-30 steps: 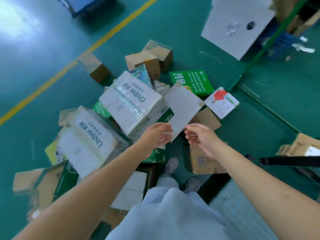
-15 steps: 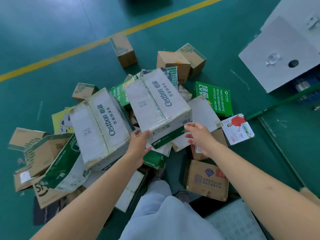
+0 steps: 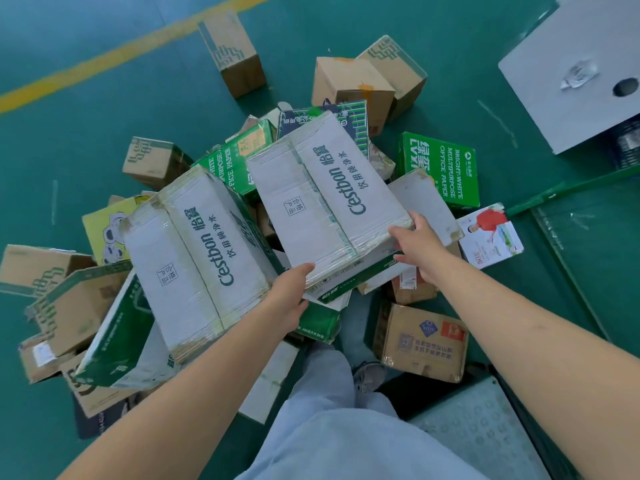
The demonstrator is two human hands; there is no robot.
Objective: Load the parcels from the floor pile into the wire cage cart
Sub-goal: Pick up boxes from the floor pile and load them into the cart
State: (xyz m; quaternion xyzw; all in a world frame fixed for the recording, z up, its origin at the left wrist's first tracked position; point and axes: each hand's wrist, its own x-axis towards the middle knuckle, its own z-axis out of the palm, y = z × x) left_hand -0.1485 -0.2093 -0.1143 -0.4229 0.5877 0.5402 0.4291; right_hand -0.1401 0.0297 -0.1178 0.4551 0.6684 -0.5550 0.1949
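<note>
Left hand is gripping the near left corner of a white water box; right hand is holding its near right corner, fingers curled on the edge. Box is lying tilted atop the parcel pile on the green floor, twin box just left of the left hand, brown carton below the right hand.

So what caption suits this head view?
Both hands, left and right, grip a white C'estbon carton atop the floor pile.
</note>
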